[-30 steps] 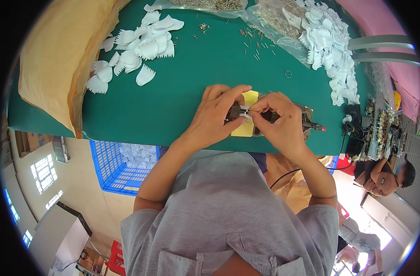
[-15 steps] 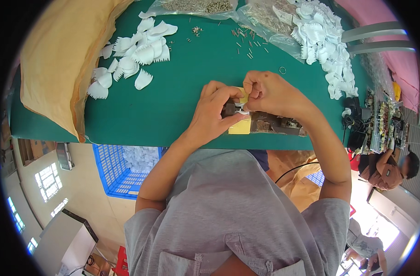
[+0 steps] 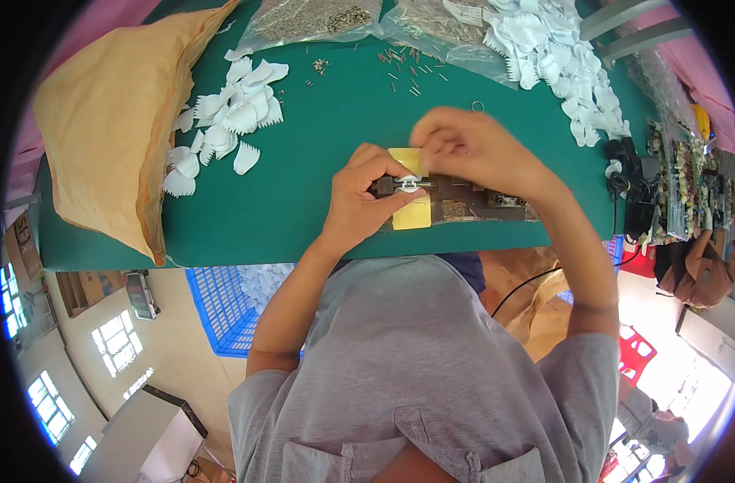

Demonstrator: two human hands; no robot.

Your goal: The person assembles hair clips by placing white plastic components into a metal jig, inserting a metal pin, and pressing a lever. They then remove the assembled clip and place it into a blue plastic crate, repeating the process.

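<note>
Between thumb and forefinger, my left hand (image 3: 356, 196) pinches a small white hair claw clip (image 3: 409, 184). The clip sits at the left end of a dark metal fixture (image 3: 462, 193), over a yellow strip (image 3: 412, 215) that shows above and below it. My right hand (image 3: 482, 153) hovers just above and right of the clip, apart from it. Its fingers are curled together and blurred by motion; anything between the fingertips cannot be made out. Loose white toothed clip halves (image 3: 242, 114) lie in a pile at the far left.
Thin metal pins (image 3: 416, 68) and small springs (image 3: 320, 66) are scattered at the back, before clear bags (image 3: 311, 18) of small parts. A larger heap of white clip halves (image 3: 544, 56) is at far right. A tan sack (image 3: 109, 129) stands left; a blue basket (image 3: 222, 314) sits below the table.
My right hand has lifted off the clip and moved up and away, uncovering it. My left hand keeps its pinch. The whole view has shifted slightly.
</note>
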